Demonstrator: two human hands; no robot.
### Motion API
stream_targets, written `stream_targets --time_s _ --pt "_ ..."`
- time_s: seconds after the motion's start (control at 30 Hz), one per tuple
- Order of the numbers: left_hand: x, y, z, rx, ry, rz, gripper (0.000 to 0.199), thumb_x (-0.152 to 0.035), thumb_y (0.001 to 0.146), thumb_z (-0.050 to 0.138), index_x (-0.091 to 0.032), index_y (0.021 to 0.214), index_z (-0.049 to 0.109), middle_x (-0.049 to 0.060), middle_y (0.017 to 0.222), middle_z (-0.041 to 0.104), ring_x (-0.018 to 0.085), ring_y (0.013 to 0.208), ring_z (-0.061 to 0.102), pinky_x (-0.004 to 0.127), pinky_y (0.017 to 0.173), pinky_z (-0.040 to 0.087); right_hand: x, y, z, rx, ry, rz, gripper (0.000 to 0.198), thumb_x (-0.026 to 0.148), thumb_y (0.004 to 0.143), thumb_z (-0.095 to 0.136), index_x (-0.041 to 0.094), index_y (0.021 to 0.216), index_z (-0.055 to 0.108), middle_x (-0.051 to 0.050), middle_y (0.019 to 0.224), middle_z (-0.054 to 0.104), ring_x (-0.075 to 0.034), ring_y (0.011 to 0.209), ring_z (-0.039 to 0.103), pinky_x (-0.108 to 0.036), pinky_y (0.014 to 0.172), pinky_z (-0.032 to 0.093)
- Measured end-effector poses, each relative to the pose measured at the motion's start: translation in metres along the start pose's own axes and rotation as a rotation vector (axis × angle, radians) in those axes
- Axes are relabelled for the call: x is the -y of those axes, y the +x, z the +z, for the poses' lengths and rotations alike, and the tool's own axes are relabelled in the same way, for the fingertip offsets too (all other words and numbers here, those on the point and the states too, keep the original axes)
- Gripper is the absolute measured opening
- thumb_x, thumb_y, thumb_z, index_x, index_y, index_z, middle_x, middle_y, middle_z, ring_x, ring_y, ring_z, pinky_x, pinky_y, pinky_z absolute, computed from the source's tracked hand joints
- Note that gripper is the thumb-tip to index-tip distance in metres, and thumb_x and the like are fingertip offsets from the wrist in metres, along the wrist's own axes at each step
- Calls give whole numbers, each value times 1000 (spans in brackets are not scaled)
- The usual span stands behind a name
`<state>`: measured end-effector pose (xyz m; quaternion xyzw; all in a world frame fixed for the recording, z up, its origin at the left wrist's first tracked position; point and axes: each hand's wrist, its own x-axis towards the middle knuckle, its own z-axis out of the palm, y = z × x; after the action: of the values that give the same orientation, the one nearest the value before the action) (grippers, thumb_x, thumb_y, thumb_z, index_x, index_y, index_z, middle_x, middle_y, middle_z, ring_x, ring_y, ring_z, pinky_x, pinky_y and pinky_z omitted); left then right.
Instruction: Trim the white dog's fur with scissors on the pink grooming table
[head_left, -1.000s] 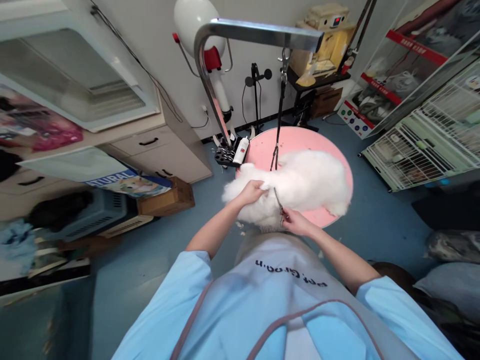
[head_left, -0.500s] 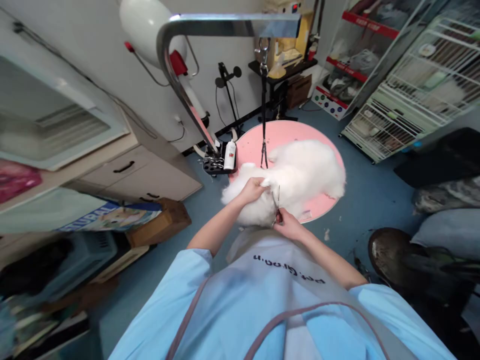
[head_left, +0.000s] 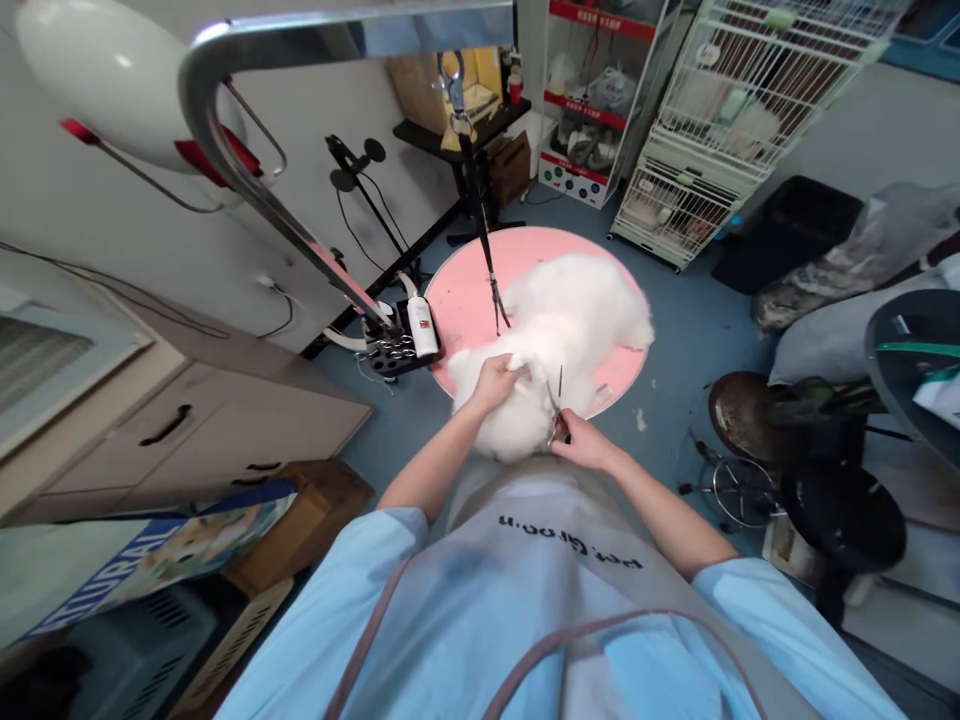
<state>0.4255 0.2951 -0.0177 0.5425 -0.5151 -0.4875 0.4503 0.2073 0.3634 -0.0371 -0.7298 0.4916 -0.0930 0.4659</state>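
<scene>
A fluffy white dog (head_left: 574, 300) lies on a round pink grooming table (head_left: 457, 275), its head end toward me. My left hand (head_left: 497, 382) is closed on the dog's white fur near the head; whether it grips an ear or only a tuft is unclear. In my right hand (head_left: 581, 440) is a pair of scissors (head_left: 556, 402), fingers in the handles. The blades point away from me, spread apart, close beside the fur my left hand grips. A black loop strap (head_left: 484, 225) hangs from the metal arm (head_left: 360, 35) down to the dog.
At the table's left edge a black tool holder (head_left: 391, 352) carries several scissors and a white bottle (head_left: 422, 328). White cages (head_left: 720, 130) stand at the back right. A stool (head_left: 844, 515) is at right; cabinets (head_left: 187, 410) and a cardboard box (head_left: 319, 510) are at left.
My view has turned to the right, so the surroundings sit further left. The scissor blades look wider apart. My left hand still grips the fur, and my right hand still has the scissors.
</scene>
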Motion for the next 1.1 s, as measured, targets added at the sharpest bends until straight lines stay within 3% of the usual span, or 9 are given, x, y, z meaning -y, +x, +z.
stream_targets --time_s 0.17,0.4,0.57,0.73,0.83,0.97,1.1 --pt "3 -5 12 -37 -91 -34 20 -32 69 71 -14 64 64 1 65 65 14 63 57 27 66 46 -8 0 -25 92 -79 -25 15 17 73 52 22 84 43 4 74 54 -14 66 50 -25 63 36" --pt "13 -11 38 -247 -199 -76 19 -31 70 72 -14 66 68 3 70 70 16 71 60 28 73 49 -32 5 -71 191 -177 -97 25 16 70 56 20 95 53 0 83 61 -16 72 54 -26 66 40" --pt "25 -21 67 -442 -305 -116 33 -44 69 75 -13 75 67 3 75 70 15 71 61 27 70 50 -32 31 -123 319 -267 -141 37 20 66 64 19 102 57 -6 97 65 -20 84 57 -29 75 44" --pt "31 -36 83 -768 -387 -179 40 -52 72 71 -14 81 64 3 79 69 14 72 61 26 71 51 -30 62 -164 415 -384 -175 22 15 70 55 20 91 59 -1 79 62 -17 70 52 -26 65 37" --pt "31 -41 83 -902 -380 -160 40 -53 73 69 -15 79 62 4 79 68 14 73 61 25 71 51 -26 75 -168 478 -426 -256 18 19 69 62 20 87 60 -2 81 63 -18 73 52 -26 67 37" --pt "27 -40 81 -948 -329 -140 36 -52 74 67 -16 75 59 4 76 67 14 72 60 26 71 50 -16 88 -151 567 -476 -353 11 19 73 57 19 84 58 -2 78 60 -16 69 49 -27 66 34" --pt "23 -38 80 -953 -404 -122 40 -52 69 74 -15 72 60 2 71 64 13 67 57 26 67 48 -11 97 -136 586 -481 -423 27 24 71 63 17 96 56 -5 90 60 -17 75 50 -27 67 36"
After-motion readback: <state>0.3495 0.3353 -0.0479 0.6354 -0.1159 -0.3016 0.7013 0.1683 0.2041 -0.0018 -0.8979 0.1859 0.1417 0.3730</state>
